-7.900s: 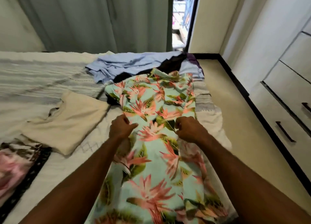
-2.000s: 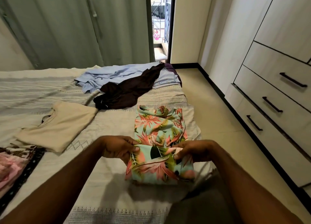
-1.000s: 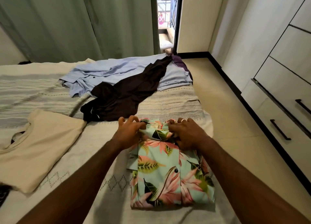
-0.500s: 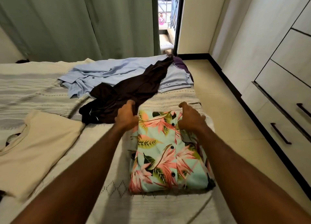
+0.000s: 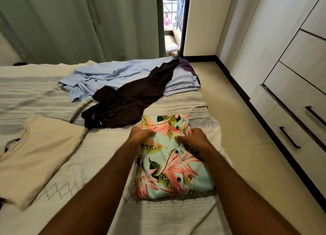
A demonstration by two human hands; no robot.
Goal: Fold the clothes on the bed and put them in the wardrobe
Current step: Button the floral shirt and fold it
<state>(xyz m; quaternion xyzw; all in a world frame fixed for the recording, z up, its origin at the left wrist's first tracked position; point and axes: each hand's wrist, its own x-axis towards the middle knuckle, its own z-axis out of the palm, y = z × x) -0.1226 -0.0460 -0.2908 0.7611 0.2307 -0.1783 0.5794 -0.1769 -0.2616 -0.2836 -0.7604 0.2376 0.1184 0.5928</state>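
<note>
Under my fingers (image 5: 150, 134): shirt (image 5: 169, 164), mint ground, coral-pink flowers, green-yellow leaves, dark buttons. Beyond them: dark brown garment (image 5: 130, 100), pale blue shirt (image 5: 112, 76). Left of them: cream tee (image 5: 38, 155). Bedspread (image 5: 44, 97) off-white with grey stripes. Curtain (image 5: 70, 23) sage green.

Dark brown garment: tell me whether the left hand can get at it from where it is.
Probably yes: the dark brown garment lies uncovered just beyond the left hand, nothing between them, though that hand now grips the floral shirt.
</note>
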